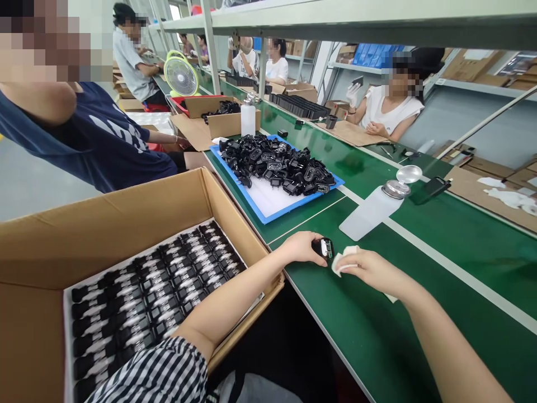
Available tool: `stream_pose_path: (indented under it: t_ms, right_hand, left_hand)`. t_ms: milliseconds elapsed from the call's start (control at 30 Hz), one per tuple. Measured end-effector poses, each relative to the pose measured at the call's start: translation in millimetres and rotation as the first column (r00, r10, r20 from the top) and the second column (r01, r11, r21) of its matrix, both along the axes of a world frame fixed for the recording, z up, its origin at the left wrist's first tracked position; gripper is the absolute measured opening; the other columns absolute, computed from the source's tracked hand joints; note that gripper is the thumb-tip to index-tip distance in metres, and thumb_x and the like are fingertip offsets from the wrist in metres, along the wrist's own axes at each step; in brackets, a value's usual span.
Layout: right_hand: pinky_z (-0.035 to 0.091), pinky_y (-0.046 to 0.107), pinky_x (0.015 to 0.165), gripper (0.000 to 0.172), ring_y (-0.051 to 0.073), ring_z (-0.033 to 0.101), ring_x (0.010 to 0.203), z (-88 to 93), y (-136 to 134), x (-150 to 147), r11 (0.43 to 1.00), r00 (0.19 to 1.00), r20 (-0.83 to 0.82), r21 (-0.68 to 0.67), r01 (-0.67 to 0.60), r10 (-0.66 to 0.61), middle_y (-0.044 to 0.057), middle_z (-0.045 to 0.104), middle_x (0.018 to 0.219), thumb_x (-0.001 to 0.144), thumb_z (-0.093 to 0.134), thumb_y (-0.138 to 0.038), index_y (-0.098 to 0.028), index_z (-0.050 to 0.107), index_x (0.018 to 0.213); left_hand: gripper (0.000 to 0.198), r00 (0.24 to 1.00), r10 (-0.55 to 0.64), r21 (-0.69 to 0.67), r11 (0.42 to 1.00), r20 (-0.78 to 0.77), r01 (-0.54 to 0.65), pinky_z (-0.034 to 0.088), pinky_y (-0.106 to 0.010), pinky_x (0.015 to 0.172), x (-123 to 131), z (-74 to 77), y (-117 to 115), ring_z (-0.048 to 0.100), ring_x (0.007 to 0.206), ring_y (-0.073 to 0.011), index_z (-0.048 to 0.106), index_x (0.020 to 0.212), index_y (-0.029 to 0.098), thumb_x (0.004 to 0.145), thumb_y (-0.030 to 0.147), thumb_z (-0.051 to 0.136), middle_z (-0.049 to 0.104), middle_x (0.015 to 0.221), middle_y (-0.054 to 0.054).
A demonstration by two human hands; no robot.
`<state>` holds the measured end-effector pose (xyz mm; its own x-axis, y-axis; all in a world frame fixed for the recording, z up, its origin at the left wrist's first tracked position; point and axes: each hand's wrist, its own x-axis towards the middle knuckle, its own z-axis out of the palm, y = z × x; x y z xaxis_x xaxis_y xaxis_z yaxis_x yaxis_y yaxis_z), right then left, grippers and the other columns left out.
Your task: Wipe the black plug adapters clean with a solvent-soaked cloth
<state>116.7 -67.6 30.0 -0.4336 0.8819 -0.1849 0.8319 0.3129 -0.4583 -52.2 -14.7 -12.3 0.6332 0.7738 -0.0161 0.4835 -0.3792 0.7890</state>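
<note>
My left hand (302, 247) is closed round a small black plastic housing (329, 250), held just above the green table near its front edge. White and green parts show in the housing's near face. A folded white cloth (351, 251) is pinched in the fingers of my right hand (369, 270), close to the right side of the housing with a small gap between. Beyond both hands, a blue-rimmed tray (268, 217) carries a heap of black plastic parts (277, 165). To the right of that tray stands a white dispenser bottle (369, 212) with its metal lid raised.
At my left, an open cardboard box (104, 224) holds rows of black parts with white pieces. A second white bottle (248, 117) and a smaller carton (235, 127) stand behind the tray. A person in dark blue (117, 134) sits far left; others work across the table.
</note>
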Motion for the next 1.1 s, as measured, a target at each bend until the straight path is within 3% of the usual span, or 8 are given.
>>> stream_pose_path:
  t_ms: [200, 333, 467, 533, 600, 767, 933, 1100]
  right_hand:
    - [0.044, 0.029, 0.057, 0.025, 0.02, 0.054, 0.067, 5.7, 10, 30, 0.968, 0.968, -0.013, -0.021, 0.25, -0.251, 0.003, 0.059, 0.076, 0.068, 0.04, -0.035, -0.021, 0.06, 0.072]
    - [0.044, 0.035, 0.06, 0.037, 0.026, 0.05, 0.082, 0.1, 13, 14, 0.897, 0.898, 0.13, 0.207, 0.391, -0.421, 0.011, 0.054, 0.091, 0.068, 0.041, -0.025, -0.016, 0.05, 0.102]
    - [0.039, 0.037, 0.077, 0.051, 0.026, 0.035, 0.104, -6.6, 12, -5, 0.939, 0.962, 0.13, 0.283, 0.195, -0.239, 0.011, 0.032, 0.12, 0.069, 0.045, -0.021, -0.019, 0.033, 0.118]
    - [0.036, 0.035, 0.082, 0.057, 0.024, 0.031, 0.108, -11.4, 15, -9, 0.968, 0.992, 0.079, 0.238, 0.08, -0.101, 0.008, 0.025, 0.125, 0.067, 0.048, -0.022, -0.021, 0.028, 0.121]
    - [0.037, 0.034, 0.081, 0.054, 0.023, 0.034, 0.106, -17.2, 19, -11, 0.975, 0.999, 0.039, 0.224, 0.017, -0.026, 0.006, 0.032, 0.121, 0.067, 0.049, -0.023, -0.022, 0.031, 0.118]
    - [0.042, 0.033, 0.065, 0.027, 0.021, 0.05, 0.078, -30.3, 22, -20, 0.926, 0.991, 0.051, 0.365, 0.097, -0.124, 0.005, 0.055, 0.087, 0.069, 0.05, -0.028, -0.02, 0.05, 0.094]
    - [0.04, 0.03, 0.055, 0.022, 0.021, 0.049, 0.067, -37.2, 14, -28, 0.851, 0.974, 0.061, 0.5, 0.158, -0.217, 0.004, 0.054, 0.072, 0.068, 0.05, -0.033, -0.018, 0.05, 0.084]
    - [0.04, 0.03, 0.053, 0.026, 0.021, 0.049, 0.069, -45.5, 11, -26, 0.81, 0.976, 0.004, 0.56, 0.177, -0.216, 0.005, 0.053, 0.075, 0.072, 0.042, -0.04, -0.019, 0.049, 0.086]
  left_hand:
    - [0.055, 0.999, -0.029, -0.076, 0.997, 0.016, 0.03, 0.038, -0.021, 0.062, -6, 5.0, -5, 0.052, 0.07, -0.014, 0.046, 0.104, 0.021, 0.052, 0.029, 0.058, 0.058, 0.08, 0.002]
    - [0.06, 1.0, -0.017, -0.088, 0.996, 0.007, 0.017, 0.038, -0.021, 0.062, -9, 4.5, -8, 0.052, 0.065, -0.0121, 0.033, 0.117, 0.021, 0.058, 0.017, 0.047, 0.058, 0.075, 0.002]
    - [0.071, 0.999, -0.025, -0.125, 0.992, 0.037, 0.029, 0.04, -0.022, 0.06, -9, 3.6, -10, 0.052, 0.062, -0.012, 0.022, 0.122, 0.018, 0.058, 0.023, 0.053, 0.057, 0.074, 0.001]
    - [0.07, 0.998, 0.008, -0.09, 0.996, 0.061, -0.002, 0.04, -0.023, 0.061, -8, 4.3, -11, 0.053, 0.065, -0.0129, 0.03, 0.117, 0.017, 0.055, 0.033, 0.058, 0.057, 0.08, -0.001]
    - [0.062, 0.994, 0.097, -0.02, 0.995, 0.041, -0.097, 0.04, -0.024, 0.065, -7, 5.5, -15, 0.053, 0.071, -0.0144, 0.041, 0.108, 0.017, 0.053, 0.04, 0.059, 0.055, 0.087, -0.003]
    - [0.05, 0.942, 0.286, 0.123, 0.956, -0.177, -0.267, 0.039, -0.031, 0.073, -4, 6.6, -32, 0.049, 0.085, -0.0212, 0.043, 0.105, 0.015, 0.063, 0.04, 0.05, 0.051, 0.1, -0.008]
    - [0.058, 0.962, 0.204, 0.107, 0.977, -0.184, -0.187, 0.032, -0.034, 0.086, -2, 6.5, -50, 0.032, 0.108, -0.0258, 0.027, 0.118, 0.007, 0.069, 0.034, 0.043, 0.037, 0.118, -0.014]
    - [0.047, 0.994, 0.076, 0.221, 0.974, -0.079, -0.057, 0.028, -0.031, 0.091, -19, 18.2, -42, 0.03, 0.112, -0.0181, 0.03, 0.117, 0.017, 0.07, 0.021, 0.038, 0.031, 0.124, -0.005]
